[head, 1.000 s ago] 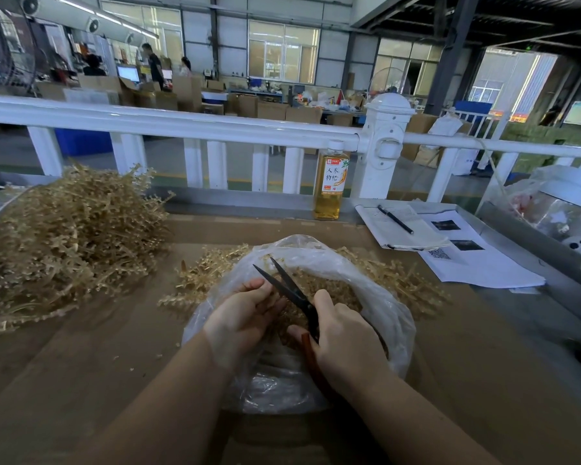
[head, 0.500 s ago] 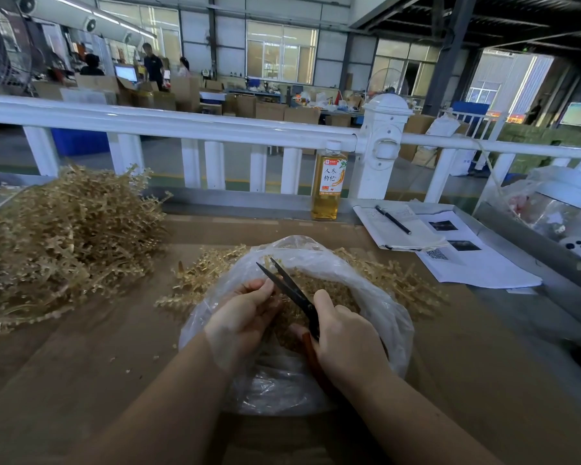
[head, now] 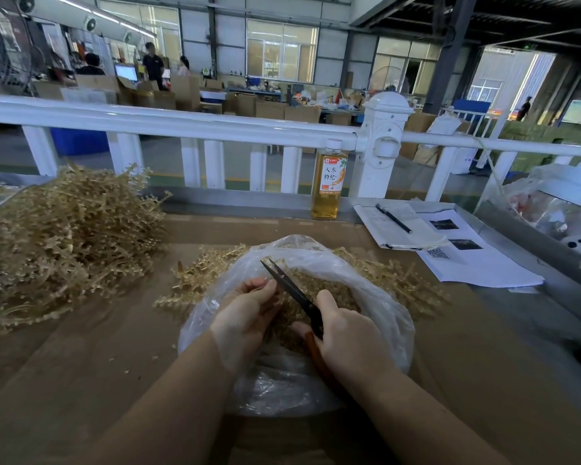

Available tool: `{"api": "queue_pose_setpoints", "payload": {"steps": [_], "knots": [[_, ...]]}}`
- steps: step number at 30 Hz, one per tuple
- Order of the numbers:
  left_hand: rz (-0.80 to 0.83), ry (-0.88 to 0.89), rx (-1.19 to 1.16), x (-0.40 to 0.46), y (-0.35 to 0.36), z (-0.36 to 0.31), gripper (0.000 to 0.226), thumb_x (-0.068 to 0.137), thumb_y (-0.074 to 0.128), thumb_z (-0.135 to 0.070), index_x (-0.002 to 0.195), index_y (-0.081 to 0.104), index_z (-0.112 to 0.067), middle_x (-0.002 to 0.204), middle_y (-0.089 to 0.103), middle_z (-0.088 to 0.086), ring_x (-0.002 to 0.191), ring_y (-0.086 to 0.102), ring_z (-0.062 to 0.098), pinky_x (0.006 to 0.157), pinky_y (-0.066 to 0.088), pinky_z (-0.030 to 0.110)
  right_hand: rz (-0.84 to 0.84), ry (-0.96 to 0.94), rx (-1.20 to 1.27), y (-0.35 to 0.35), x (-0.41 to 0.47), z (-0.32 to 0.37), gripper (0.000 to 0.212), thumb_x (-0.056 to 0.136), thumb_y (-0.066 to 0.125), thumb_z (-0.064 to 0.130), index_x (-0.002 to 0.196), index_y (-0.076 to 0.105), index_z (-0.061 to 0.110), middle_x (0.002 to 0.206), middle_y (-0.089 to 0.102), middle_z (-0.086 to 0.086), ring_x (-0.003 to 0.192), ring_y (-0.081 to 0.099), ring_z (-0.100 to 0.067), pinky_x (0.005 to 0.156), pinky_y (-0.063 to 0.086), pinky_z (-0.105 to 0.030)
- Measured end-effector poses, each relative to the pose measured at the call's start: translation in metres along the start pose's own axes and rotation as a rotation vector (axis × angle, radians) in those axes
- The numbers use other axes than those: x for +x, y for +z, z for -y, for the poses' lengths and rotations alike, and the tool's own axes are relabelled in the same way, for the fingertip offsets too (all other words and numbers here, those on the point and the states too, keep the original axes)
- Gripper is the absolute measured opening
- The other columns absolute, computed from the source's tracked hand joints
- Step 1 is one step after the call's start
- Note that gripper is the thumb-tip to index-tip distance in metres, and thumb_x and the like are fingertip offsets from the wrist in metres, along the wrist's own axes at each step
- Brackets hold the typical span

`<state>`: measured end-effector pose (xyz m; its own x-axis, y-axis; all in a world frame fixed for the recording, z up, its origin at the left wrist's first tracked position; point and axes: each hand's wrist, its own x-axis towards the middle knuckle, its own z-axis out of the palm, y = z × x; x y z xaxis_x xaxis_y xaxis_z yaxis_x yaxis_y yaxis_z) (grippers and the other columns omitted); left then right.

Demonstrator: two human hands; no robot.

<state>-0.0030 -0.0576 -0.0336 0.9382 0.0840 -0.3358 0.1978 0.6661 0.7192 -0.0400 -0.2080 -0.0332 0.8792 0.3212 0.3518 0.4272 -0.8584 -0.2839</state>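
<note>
Curling tightly round the orange handle, fingers of the right hand (head: 349, 347) grip the scissors (head: 292, 290); fingers of the left hand (head: 245, 317) pinch a sprig (head: 261, 287) beside the blades, above the plastic bag (head: 282, 391) on the counter (head: 81, 380).

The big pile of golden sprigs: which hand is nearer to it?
Left. The left hand, pinching a sprig, lies right of the pile, over the bag; the right hand, holding scissors, lies farther right.

White railing (head: 215, 127), factory hall behind — stacked cardboard boxes (head: 272, 110), tall bright windows (head: 281, 55), dark roof beams
</note>
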Motion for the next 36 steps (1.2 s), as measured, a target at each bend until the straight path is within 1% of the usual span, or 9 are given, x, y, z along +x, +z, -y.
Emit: {"api": "queue_pose_setpoints", "payload": {"steps": [4, 9, 13, 15, 17, 22, 28, 31, 36], "knots": [[0.040, 0.037, -0.005, -0.0015, -0.0002, -0.0010, 0.021, 0.090, 0.052, 0.007, 0.084, 0.055, -0.013, 0.079, 0.066, 0.009, 0.074, 0.063, 0.019, 0.063, 0.056, 0.025, 0.008, 0.000, 0.008, 0.0001, 0.0000, -0.0014, 0.030, 0.095, 0.042, 0.055, 0.098, 0.028, 0.029, 0.073, 0.052, 0.010, 0.071, 0.060, -0.012, 0.060, 0.040, -0.024], [0.089, 0.020, 0.027, -0.0036, -0.0011, -0.0035, 0.025, 0.091, 0.045, 0.007, 0.093, 0.061, -0.012, 0.083, 0.069, 0.010, 0.076, 0.064, 0.020, 0.057, 0.054, 0.026, -0.027, 0.033, 0.058, -0.0011, -0.0012, -0.0018, 0.033, 0.090, 0.050, 0.058, 0.093, 0.031, 0.031, 0.071, 0.053, 0.011, 0.068, 0.056, -0.009, 0.059, 0.042, -0.023], [0.083, -0.005, 0.061, -0.0040, -0.0017, -0.0037, 0.015, 0.090, 0.056, -0.009, 0.102, 0.066, -0.006, 0.085, 0.069, 0.010, 0.075, 0.066, 0.020, 0.061, 0.054, 0.028, -0.029, 0.053, 0.074, -0.0029, -0.0016, -0.0024, 0.032, 0.088, 0.053, 0.057, 0.092, 0.034, 0.032, 0.072, 0.055, 0.011, 0.068, 0.057, -0.008, 0.059, 0.042, -0.022], [0.043, 0.002, 0.081, -0.0035, -0.0015, -0.0025, 0.008, 0.089, 0.061, -0.010, 0.090, 0.068, -0.006, 0.076, 0.071, 0.009, 0.066, 0.069, 0.019, 0.053, 0.054, 0.026, -0.034, 0.056, 0.067, -0.0034, -0.0023, -0.0024, 0.032, 0.087, 0.054, 0.058, 0.092, 0.034, 0.033, 0.072, 0.054, 0.012, 0.068, 0.056, -0.006, 0.056, 0.038, -0.018], [0.022, 0.019, 0.071, -0.0035, -0.0011, -0.0014, 0.014, 0.088, 0.061, -0.006, 0.076, 0.066, -0.008, 0.068, 0.070, 0.009, 0.062, 0.069, 0.019, 0.052, 0.054, 0.027, -0.036, 0.058, 0.061, -0.0035, -0.0033, -0.0018, 0.032, 0.086, 0.053, 0.060, 0.094, 0.035, 0.034, 0.076, 0.057, 0.013, 0.069, 0.055, -0.004, 0.056, 0.037, -0.016], [0.039, 0.071, 0.055, -0.0051, -0.0001, -0.0011, 0.027, 0.093, 0.049, 0.003, 0.069, 0.058, -0.007, 0.062, 0.068, 0.007, 0.055, 0.067, 0.014, 0.049, 0.053, 0.020, -0.024, 0.065, 0.021, -0.0011, -0.0066, -0.0015, 0.036, 0.086, 0.049, 0.063, 0.100, 0.035, 0.033, 0.090, 0.060, 0.010, 0.083, 0.058, -0.009, 0.067, 0.043, -0.023], [0.039, 0.071, 0.071, -0.0050, -0.0005, 0.0000, 0.030, 0.094, 0.044, 0.005, 0.069, 0.056, -0.007, 0.065, 0.068, 0.008, 0.061, 0.066, 0.016, 0.063, 0.056, 0.024, -0.003, 0.058, 0.010, -0.0011, -0.0086, -0.0004, 0.038, 0.088, 0.047, 0.061, 0.108, 0.035, 0.031, 0.092, 0.056, 0.007, 0.086, 0.054, -0.012, 0.069, 0.037, -0.022], [0.060, 0.076, 0.073, -0.0063, -0.0009, -0.0004, 0.029, 0.094, 0.043, 0.005, 0.072, 0.057, -0.007, 0.063, 0.069, 0.005, 0.058, 0.067, 0.012, 0.057, 0.055, 0.021, 0.009, 0.058, 0.011, -0.0022, -0.0083, 0.0015, 0.036, 0.091, 0.047, 0.057, 0.109, 0.034, 0.030, 0.091, 0.054, 0.007, 0.086, 0.053, -0.012, 0.069, 0.035, -0.022], [0.078, 0.075, 0.051, -0.0073, -0.0001, -0.0001, 0.019, 0.092, 0.047, 0.006, 0.078, 0.053, -0.006, 0.084, 0.064, 0.012, 0.075, 0.063, 0.019, 0.066, 0.053, 0.024, 0.018, 0.062, 0.004, -0.0046, -0.0051, 0.0035, 0.035, 0.093, 0.045, 0.054, 0.110, 0.035, 0.026, 0.082, 0.050, 0.008, 0.076, 0.047, -0.011, 0.066, 0.033, -0.022]]}}
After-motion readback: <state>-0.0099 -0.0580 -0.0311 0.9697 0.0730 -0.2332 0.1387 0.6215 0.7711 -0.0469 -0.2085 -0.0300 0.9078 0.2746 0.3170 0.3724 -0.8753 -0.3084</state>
